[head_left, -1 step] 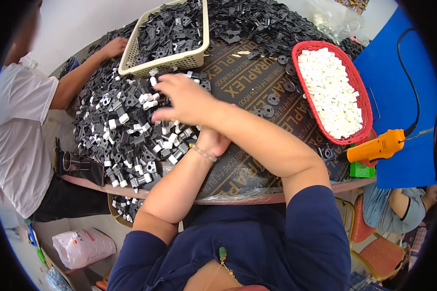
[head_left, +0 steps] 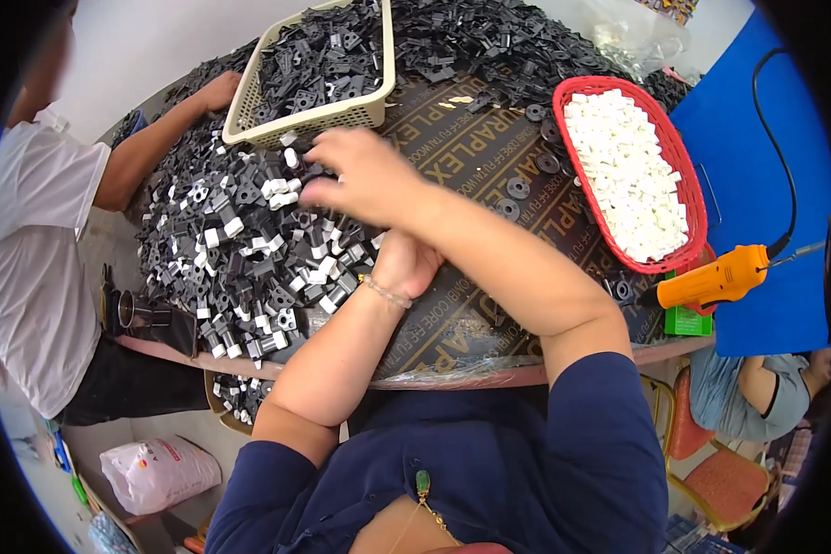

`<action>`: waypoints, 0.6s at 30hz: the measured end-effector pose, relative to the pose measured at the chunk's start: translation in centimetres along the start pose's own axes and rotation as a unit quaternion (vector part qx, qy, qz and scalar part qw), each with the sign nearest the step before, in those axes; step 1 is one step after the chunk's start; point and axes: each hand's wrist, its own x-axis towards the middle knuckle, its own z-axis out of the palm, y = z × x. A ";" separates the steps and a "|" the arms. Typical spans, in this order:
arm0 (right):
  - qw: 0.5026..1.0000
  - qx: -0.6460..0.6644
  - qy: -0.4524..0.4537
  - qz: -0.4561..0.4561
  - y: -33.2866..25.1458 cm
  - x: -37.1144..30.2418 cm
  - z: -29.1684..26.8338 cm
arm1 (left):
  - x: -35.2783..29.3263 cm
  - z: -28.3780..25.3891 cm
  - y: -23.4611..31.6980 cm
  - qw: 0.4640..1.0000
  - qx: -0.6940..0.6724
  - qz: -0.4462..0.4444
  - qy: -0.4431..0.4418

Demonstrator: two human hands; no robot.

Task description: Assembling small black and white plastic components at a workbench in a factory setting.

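Note:
My right hand (head_left: pixel 365 175) reaches left across my left wrist, above a heap of black plastic parts with white pieces (head_left: pixel 249 240) fitted on many of them. Its thumb and fingers are spread, a little blurred, and nothing shows between them. Underneath, my left hand (head_left: pixel 408 265), with a beaded bracelet (head_left: pixel 385 291) at the wrist, lies by the heap's right side. The right forearm covers its fingers, so I cannot tell whether they hold anything. A white-tipped part (head_left: pixel 292 157) lies just beyond my right fingertips.
A cream basket (head_left: pixel 388 92) of black parts stands at the far side. On the right are a red basket (head_left: pixel 699 208) of white pieces and an orange power tool (head_left: pixel 716 280). Loose black discs (head_left: pixel 517 188) lie mid-table. Another person's hand (head_left: pixel 220 90) touches the heap at left.
My right hand has shifted slightly right and away from the heap, its fingers still apart. My left hand has hardly moved.

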 end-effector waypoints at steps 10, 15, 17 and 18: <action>0.884 -0.380 -0.100 0.252 21.7 -5.6 -9.7 | -0.2 0.5 1.0 0.972 0.117 0.186 0.085; 0.911 -0.317 -0.112 0.238 19.8 -4.6 -9.6 | -0.5 -0.1 2.5 0.956 0.108 0.258 0.093; 0.936 -0.281 -0.103 0.184 18.0 -5.0 -9.8 | -0.4 0.0 2.4 0.961 0.108 0.236 0.091; 0.935 -0.283 -0.102 0.188 17.9 -5.6 -10.1 | -0.2 0.1 2.2 0.963 0.109 0.232 0.088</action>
